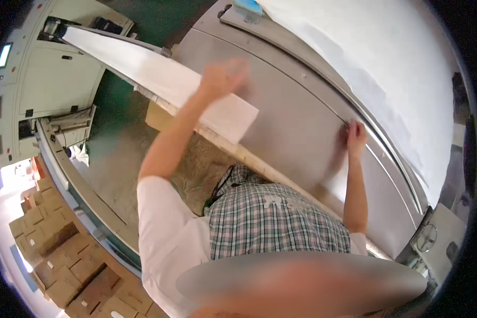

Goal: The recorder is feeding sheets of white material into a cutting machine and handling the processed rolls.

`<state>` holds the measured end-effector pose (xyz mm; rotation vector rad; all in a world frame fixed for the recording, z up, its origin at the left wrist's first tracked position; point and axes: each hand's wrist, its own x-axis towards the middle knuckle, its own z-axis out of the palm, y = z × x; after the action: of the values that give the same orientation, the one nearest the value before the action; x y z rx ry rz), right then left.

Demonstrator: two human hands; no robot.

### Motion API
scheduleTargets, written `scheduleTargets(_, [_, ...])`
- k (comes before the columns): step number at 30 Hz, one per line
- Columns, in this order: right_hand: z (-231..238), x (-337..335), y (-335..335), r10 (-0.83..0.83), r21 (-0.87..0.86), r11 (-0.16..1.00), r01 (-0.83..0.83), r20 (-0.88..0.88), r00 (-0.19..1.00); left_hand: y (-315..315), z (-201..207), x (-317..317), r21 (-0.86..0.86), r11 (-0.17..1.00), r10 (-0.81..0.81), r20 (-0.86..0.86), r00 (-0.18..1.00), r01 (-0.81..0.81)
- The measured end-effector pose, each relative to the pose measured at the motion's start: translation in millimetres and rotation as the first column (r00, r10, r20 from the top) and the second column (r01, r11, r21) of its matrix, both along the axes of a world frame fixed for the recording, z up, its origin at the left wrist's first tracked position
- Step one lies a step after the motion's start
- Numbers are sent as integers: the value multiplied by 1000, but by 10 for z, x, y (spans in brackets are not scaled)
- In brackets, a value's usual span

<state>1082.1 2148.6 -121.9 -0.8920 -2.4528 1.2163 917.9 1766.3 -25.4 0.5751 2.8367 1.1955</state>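
At about 10 o'clock, a long white strip (159, 71) begins by the pale cabinet (61, 79) and runs in toward the middle, where its square-cut end lies along the near side of the grey metal worktop (291, 119). Close to 12 o'clock, the left grip (225, 78) is over the strip's far edge, blurred, so I cannot tell how wide it is, whether it holds anything, or whether it touches. Between 2 and 3 o'clock, the right grip (356, 133) is drawn in narrow at the seam (323, 104) of the worktop; what, if anything, sits between its fingers is hidden. White sheeting (392, 69) spreads beyond, from 1 to 3 o'clock. The step looks like one of handling the strip and steadying at the seam; done well, I judge, it calls for a flat, light left palm, since thin material would likely crease under fingertips. Any pull would best follow the strip's own line, 10 to 4 o'clock, so that the end stays square. A light right grip should suit the seam, clear of the sheeting's edge, which could snag or wrinkle.
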Motion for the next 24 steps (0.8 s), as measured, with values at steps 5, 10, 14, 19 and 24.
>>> scheduleTargets(5, [-79,704,269,-127,221,964,145,-95,987,264,-115,-1338,42,998,-41,-155,987,48])
scheduleTargets(10, [95,959,39,-215,517,830,210,-52,975,556,-367,-2106,239,969,129,-285,950,-60])
scheduleTargets(14, [324,1258,-115,-293,492,841,227,61,954,784,-592,-2103,460,854,192,160,968,-245])
scheduleTargets(19, [416,1476,-153,-328,572,790,221,90,940,966,-580,-2048,721,677,114,91,989,-144])
scheduleTargets(24, [399,1438,-89,-306,620,751,225,25,952,924,-525,-2155,768,633,-28,151,988,-99])
